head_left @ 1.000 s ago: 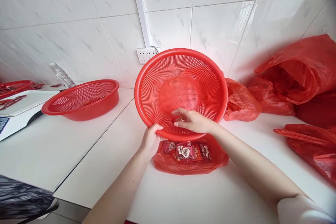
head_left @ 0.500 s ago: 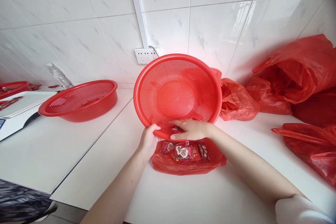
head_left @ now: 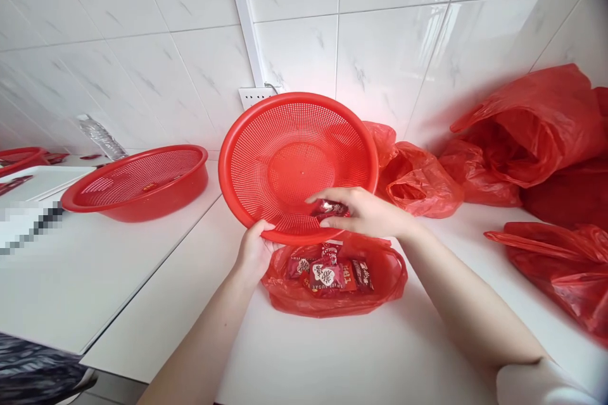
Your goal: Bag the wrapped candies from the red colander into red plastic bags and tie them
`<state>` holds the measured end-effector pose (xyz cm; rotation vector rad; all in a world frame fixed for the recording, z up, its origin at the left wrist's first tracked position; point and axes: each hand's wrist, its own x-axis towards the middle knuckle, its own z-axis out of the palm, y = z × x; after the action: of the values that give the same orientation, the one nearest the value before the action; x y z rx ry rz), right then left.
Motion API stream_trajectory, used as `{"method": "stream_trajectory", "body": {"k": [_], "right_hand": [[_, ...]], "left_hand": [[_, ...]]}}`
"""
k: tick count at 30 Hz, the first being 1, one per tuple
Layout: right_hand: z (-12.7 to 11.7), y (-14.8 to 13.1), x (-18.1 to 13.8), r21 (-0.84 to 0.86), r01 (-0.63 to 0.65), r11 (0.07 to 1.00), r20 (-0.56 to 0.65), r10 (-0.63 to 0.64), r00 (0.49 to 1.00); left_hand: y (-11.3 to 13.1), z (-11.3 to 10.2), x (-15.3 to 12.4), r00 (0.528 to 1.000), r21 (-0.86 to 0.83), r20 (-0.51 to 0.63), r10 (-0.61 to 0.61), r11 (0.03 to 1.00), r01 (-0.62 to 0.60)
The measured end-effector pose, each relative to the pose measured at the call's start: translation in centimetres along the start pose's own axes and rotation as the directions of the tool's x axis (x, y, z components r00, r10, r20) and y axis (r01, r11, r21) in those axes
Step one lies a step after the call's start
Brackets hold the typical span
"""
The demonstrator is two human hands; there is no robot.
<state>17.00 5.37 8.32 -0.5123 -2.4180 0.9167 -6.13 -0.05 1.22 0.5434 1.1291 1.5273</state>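
My left hand (head_left: 254, 253) grips the lower rim of a red perforated plastic basket (head_left: 289, 145), held tilted on edge with its inside facing me. My right hand (head_left: 363, 212) is inside the basket near its lower rim, fingers pinched on a small red wrapped candy (head_left: 330, 207). Right below the basket, an open red plastic bag (head_left: 380, 288) lies on the white counter (head_left: 380, 354) with several red wrapped candies (head_left: 327, 273) in it.
A second red basket (head_left: 135, 180) sits on the left table (head_left: 71, 272). A white scale, partly blurred, stands at far left (head_left: 28, 202), a clear bottle (head_left: 97, 136) by the wall. Several crumpled red bags (head_left: 532, 133) pile along the right. A wall socket (head_left: 251, 95) shows behind the basket.
The basket has shifted left and slightly up. My right hand has lifted from the rim and now pinches a candy that was not visible between its fingers before.
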Motion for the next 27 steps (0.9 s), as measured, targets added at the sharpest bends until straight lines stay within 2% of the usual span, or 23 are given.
{"method": "stream_trajectory", "body": {"k": [2,5,8,11,13,17,21,24,27], "right_hand": [[-1.2,-0.7,-0.7,0.023,-0.038,0.999,0.033,0.037,0.999],[-2.2,-1.2,-1.5,-0.042,-0.082,0.996,0.133,0.087,0.987],[-2.1,-1.1,-1.6,-0.096,-0.120,0.988,0.211,0.138,0.968],[-1.6,-1.0,-1.5,-0.068,-0.155,0.986,0.265,0.167,0.950],[-1.6,-1.1,-1.5,-0.065,-0.152,0.986,0.228,0.162,0.960],[-2.2,-0.9,-1.3,-0.102,-0.127,0.987,0.029,0.131,0.991],[-1.4,1.5,-0.3,-0.285,-0.206,0.936,-0.115,0.180,0.977],[0.4,3.6,0.7,-0.456,-0.290,0.841,-0.008,0.322,0.947],[1.7,4.3,1.2,-0.519,-0.295,0.802,0.138,0.419,0.898]], "left_hand": [[0.1,-0.1,0.2,1.000,-0.011,-0.005,0.019,1.000,-0.020],[0.3,-0.2,0.3,0.999,-0.031,-0.030,0.043,0.999,-0.044],[0.4,-0.1,0.3,0.997,-0.031,-0.040,0.065,0.997,-0.066],[0.5,-0.2,0.3,0.997,-0.022,-0.035,0.071,0.997,-0.072],[0.4,-0.2,0.4,0.997,-0.020,-0.042,0.069,0.997,-0.070],[0.1,-0.1,0.2,0.998,0.004,-0.025,0.050,0.999,-0.050],[-0.6,0.6,-0.5,0.999,-0.001,-0.010,0.032,0.999,-0.032],[-1.1,0.9,-0.9,0.997,-0.044,-0.013,0.071,0.997,-0.071],[-1.2,0.9,-0.8,0.996,-0.049,-0.045,0.081,0.995,-0.084]]}}
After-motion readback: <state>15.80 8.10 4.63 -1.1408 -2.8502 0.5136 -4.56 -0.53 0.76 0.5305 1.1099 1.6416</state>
